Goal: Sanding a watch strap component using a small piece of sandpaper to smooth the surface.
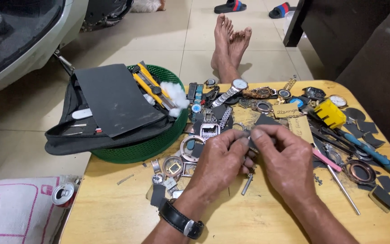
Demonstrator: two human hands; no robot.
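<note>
I pinch a small dark piece [253,141] at centre frame between my left hand [222,158] and right hand [283,156]; both are closed on it, and my fingers hide most of it. Above lie watches [238,88] on the wooden table [113,208]. At upper left, a green basket [159,142] holds a black pouch [86,135], grey sheet [113,97], yellow cutter [152,86] and cotton [177,95].

Matt wooden table [113,212], green plastic mesh basket [159,144], matt dark abrasive sheet [113,97], shiny metal watch [235,88]
</note>
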